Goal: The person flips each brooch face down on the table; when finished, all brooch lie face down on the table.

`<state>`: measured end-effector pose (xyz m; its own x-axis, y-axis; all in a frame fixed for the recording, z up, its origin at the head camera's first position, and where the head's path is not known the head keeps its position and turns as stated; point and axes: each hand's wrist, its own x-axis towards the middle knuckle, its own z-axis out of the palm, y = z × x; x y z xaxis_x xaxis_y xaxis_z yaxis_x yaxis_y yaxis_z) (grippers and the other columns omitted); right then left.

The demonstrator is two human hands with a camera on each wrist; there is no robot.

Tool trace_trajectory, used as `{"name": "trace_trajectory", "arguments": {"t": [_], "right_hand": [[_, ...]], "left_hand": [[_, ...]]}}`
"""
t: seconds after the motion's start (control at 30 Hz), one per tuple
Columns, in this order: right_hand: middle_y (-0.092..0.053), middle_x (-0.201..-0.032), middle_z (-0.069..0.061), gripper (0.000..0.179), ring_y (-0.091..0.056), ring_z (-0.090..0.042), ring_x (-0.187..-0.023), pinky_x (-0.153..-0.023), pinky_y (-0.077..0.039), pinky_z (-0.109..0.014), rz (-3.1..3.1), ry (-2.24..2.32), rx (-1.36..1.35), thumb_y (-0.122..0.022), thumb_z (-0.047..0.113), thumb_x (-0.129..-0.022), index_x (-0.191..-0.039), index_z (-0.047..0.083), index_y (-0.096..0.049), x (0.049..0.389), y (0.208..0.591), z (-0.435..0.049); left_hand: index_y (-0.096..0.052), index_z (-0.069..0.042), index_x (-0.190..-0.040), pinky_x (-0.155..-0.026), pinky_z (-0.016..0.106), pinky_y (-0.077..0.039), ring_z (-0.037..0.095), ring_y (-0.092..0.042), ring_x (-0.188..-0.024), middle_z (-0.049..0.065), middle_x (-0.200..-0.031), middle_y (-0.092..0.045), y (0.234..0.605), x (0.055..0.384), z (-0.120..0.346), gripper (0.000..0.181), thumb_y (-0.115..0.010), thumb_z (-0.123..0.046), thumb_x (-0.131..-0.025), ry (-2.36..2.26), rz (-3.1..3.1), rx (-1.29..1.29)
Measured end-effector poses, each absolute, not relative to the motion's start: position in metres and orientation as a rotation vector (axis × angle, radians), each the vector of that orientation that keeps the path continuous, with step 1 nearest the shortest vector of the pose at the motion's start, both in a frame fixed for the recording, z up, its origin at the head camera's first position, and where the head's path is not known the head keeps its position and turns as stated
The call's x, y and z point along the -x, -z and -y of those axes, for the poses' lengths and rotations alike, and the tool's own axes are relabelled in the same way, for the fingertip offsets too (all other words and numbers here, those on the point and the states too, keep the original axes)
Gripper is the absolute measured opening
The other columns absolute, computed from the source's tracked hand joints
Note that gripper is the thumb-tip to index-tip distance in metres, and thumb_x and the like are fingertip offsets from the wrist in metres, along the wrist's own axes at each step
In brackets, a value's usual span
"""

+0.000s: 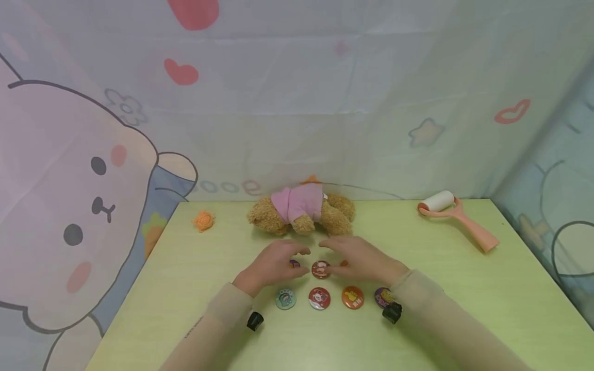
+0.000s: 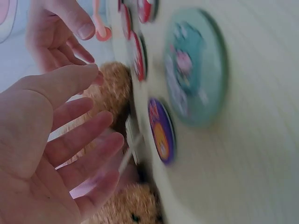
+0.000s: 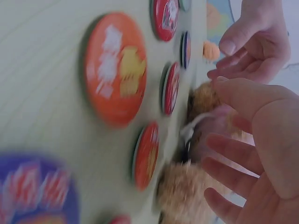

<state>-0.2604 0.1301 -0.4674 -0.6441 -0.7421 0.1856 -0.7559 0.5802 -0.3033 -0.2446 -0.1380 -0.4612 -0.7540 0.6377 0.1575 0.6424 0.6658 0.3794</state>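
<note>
Round pin badges lie in two rows on the pale green table (image 1: 464, 288). The near row holds a teal badge (image 1: 285, 299), a red badge (image 1: 319, 298), an orange badge (image 1: 352, 297) and a purple badge (image 1: 383, 297). My left hand (image 1: 277, 262) and right hand (image 1: 355, 256) hover over the far row, fingers relaxed and holding nothing. A red badge (image 1: 320, 269) shows between them. A small purple badge (image 2: 161, 130) lies below my left palm (image 2: 46, 158), beside the teal badge (image 2: 196, 65). An orange badge (image 3: 146, 154) lies below my right hand (image 3: 254, 140). Just beyond lies a teddy bear (image 1: 301, 208) in a pink shirt.
A pink lint roller (image 1: 457, 216) rests at the table's back right. A small orange object (image 1: 203, 221) sits at the back left. Printed cloth hangs behind and at both sides of the table. A black wrist camera (image 1: 254, 320) sits on each sleeve.
</note>
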Motion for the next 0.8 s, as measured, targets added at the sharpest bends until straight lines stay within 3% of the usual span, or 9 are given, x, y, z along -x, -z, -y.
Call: {"name": "trace_trajectory", "arguments": {"t": [0.17,0.27,0.63,0.8], "right_hand": [[-0.065,-0.143,-0.008,0.059,-0.061,-0.031,-0.130,-0.108,-0.051,-0.052,2.786,-0.605,-1.231,-0.078,0.031,-0.096,-0.147,0.007,-0.059,0.258,0.470,-0.162],[-0.068,-0.138,-0.009,0.059,-0.063,-0.031,-0.127,-0.105,-0.053,-0.052,2.791,-0.601,-1.203,-0.079,0.032,-0.095,-0.145,0.007,-0.060,0.258,0.474,-0.178],[-0.070,-0.127,-0.008,0.042,-0.066,-0.029,-0.118,-0.100,-0.055,-0.050,2.902,-0.563,-1.111,-0.077,0.028,-0.096,-0.131,0.005,-0.069,0.254,0.482,-0.223],[-0.072,-0.123,-0.006,0.039,-0.068,-0.027,-0.114,-0.098,-0.056,-0.049,2.893,-0.574,-1.127,-0.079,0.027,-0.094,-0.126,0.005,-0.071,0.253,0.487,-0.236]], "left_hand": [[-0.074,-0.007,-0.121,-0.091,0.040,-0.059,0.025,-0.073,-0.101,0.008,-0.115,-0.077,0.462,0.245,0.119,0.035,-0.080,-0.028,-0.094,0.677,2.831,1.123],[-0.074,-0.008,-0.121,-0.094,0.038,-0.058,0.022,-0.072,-0.106,0.005,-0.115,-0.076,0.463,0.245,0.108,0.035,-0.079,-0.031,-0.095,0.662,2.839,1.134],[-0.074,-0.012,-0.124,-0.094,0.029,-0.054,0.015,-0.070,-0.105,0.000,-0.120,-0.076,0.465,0.245,0.064,0.033,-0.076,-0.031,-0.097,0.574,2.841,1.223],[-0.077,-0.015,-0.118,-0.086,0.024,-0.054,0.010,-0.068,-0.095,-0.003,-0.110,-0.077,0.466,0.245,0.045,0.028,-0.077,-0.030,-0.096,0.565,2.854,1.212]]}}
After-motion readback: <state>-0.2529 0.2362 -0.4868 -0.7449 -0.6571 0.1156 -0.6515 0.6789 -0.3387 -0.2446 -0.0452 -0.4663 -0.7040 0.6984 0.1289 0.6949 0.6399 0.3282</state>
